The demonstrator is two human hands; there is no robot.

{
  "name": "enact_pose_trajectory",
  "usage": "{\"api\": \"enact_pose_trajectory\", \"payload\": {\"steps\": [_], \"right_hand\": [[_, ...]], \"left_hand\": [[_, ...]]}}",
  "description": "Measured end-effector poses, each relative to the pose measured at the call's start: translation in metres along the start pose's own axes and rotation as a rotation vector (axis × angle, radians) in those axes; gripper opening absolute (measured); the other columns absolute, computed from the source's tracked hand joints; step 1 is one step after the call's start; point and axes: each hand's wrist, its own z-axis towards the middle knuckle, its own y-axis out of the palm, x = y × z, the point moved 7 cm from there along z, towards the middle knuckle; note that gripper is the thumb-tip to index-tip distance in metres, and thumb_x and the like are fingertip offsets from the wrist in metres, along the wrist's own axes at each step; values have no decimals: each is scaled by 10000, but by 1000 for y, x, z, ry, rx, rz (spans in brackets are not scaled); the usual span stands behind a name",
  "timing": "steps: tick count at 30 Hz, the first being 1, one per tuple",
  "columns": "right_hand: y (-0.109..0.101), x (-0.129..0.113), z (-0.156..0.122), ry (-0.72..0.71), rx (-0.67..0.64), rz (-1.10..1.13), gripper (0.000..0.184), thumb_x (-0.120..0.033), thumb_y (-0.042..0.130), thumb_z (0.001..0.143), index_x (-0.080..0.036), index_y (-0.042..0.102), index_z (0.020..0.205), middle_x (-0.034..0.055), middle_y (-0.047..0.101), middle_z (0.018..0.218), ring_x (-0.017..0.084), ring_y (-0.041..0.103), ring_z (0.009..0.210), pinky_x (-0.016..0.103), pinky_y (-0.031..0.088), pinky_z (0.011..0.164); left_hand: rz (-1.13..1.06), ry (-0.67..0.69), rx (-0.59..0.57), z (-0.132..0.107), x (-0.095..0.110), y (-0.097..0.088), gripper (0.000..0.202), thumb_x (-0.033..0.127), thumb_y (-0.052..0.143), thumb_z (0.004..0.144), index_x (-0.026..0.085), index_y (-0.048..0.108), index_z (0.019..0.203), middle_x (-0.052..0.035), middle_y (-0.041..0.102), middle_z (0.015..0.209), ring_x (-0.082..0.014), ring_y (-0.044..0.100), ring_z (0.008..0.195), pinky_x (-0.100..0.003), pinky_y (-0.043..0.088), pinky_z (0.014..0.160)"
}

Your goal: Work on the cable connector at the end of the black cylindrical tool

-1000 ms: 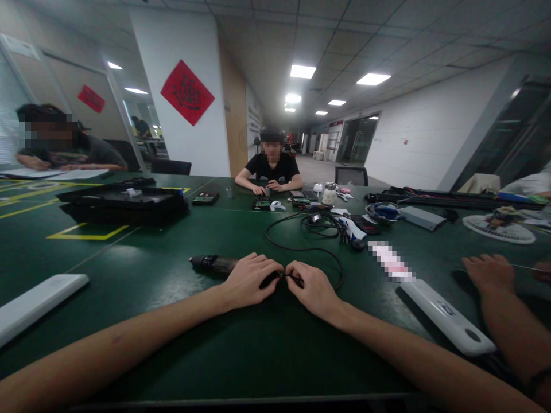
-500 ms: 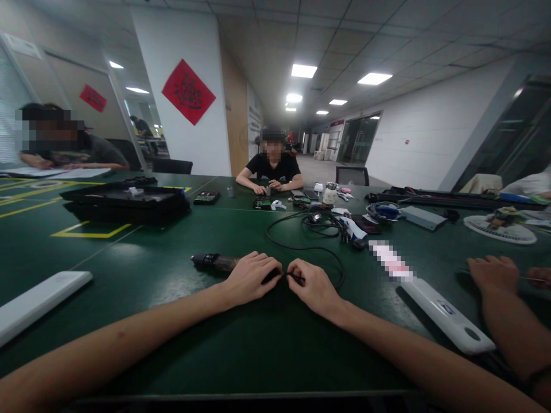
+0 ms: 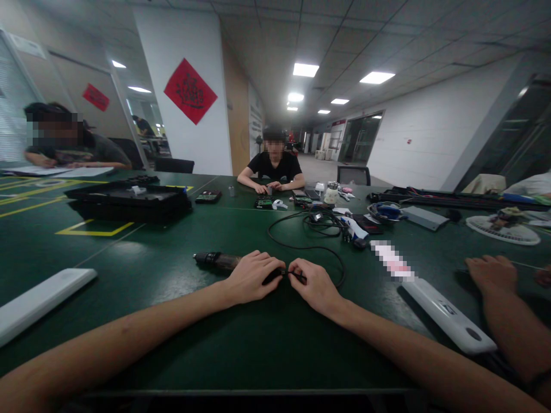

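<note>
A dark electric screwdriver [image 3: 221, 262] lies on the green table, its tip pointing left. My left hand [image 3: 255, 276] is closed over its rear end and hides much of the body. Close by on the right, my right hand [image 3: 316, 287] pinches the end of a black cable [image 3: 342, 265]. The cable end meets the screwdriver's rear, or nearly so; I cannot tell whether it sits inside. From my right fingers the cable loops away to a coil farther back.
White long devices lie at left [image 3: 43, 304] and right [image 3: 447, 315]. A co-worker's hand [image 3: 493, 275] rests at the right edge. Farther back are a black tray [image 3: 129, 198], circuit boards [image 3: 267, 202], a blue coil [image 3: 385, 212] and a white disc [image 3: 501, 230]. Another person sits opposite.
The view has shifted very slightly. My hands keep the same hold, with the cable end and the screwdriver's rear still close together.
</note>
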Motion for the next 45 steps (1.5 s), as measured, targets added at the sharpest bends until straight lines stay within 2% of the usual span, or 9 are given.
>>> {"api": "enact_pose_trajectory", "payload": {"steps": [7,11,16,21,25,30,35,40,45], "right_hand": [[-2,-2,0,-1,-19,-12,93,-194,615,954,-217,647,1038,21,650,947,161,596,802,266,454,699],[-2,-3,0,-6,-12,-16,98,-185,611,958,-221,642,1043,19,653,968,160,601,822,261,455,710],[-1,-2,0,-5,-12,-18,94,-173,612,954,-219,641,1030,13,644,942,156,590,796,259,442,692],[-1,-1,0,-6,-4,-16,105,-169,620,945,-218,642,1035,14,652,956,157,600,814,260,443,703],[0,-1,0,-7,-1,-21,97,-176,619,950,-219,642,1034,14,649,946,157,599,803,260,440,690],[-1,-2,-1,-11,4,-16,102,-174,614,954,-223,639,1040,14,654,969,157,603,811,261,444,696],[-1,-2,-1,-8,-2,-21,86,-194,617,961,-221,636,1041,13,647,953,158,597,801,265,444,693],[-1,-1,-1,0,-12,-16,109,-169,612,956,-226,630,1048,10,648,965,157,599,813,260,441,694],[0,0,-1,-6,-3,-24,107,-164,614,953,-226,627,1039,4,640,950,153,591,811,259,435,706]], "left_hand": [[5,-28,12,0,-4,2,214,411,561,1006,251,619,1135,-33,721,1039,-216,657,941,-386,424,833],[-15,27,-1,0,0,2,203,351,548,1007,269,615,1180,-31,724,1105,-211,657,991,-383,423,850],[-7,-36,6,0,-3,0,219,416,562,1007,251,618,1140,-31,723,1047,-214,661,942,-382,423,832],[-10,18,0,0,-1,2,198,345,543,1007,268,617,1174,-25,721,1091,-205,658,980,-376,423,854],[-4,-23,20,0,-5,2,235,431,547,1013,246,619,1139,-30,720,1035,-203,660,918,-375,429,830],[-22,10,4,0,-1,1,197,355,548,1010,270,613,1176,-17,722,1100,-200,659,978,-374,421,854],[-14,-34,11,1,-4,2,231,425,555,1013,249,613,1151,-35,726,1055,-213,661,940,-376,420,837],[-24,10,-5,1,0,2,192,326,553,1000,280,616,1176,-10,725,1115,-202,662,989,-372,419,854],[-9,-73,8,2,-4,2,199,410,591,992,253,622,1112,-12,727,1039,-207,661,930,-376,421,835]]}}
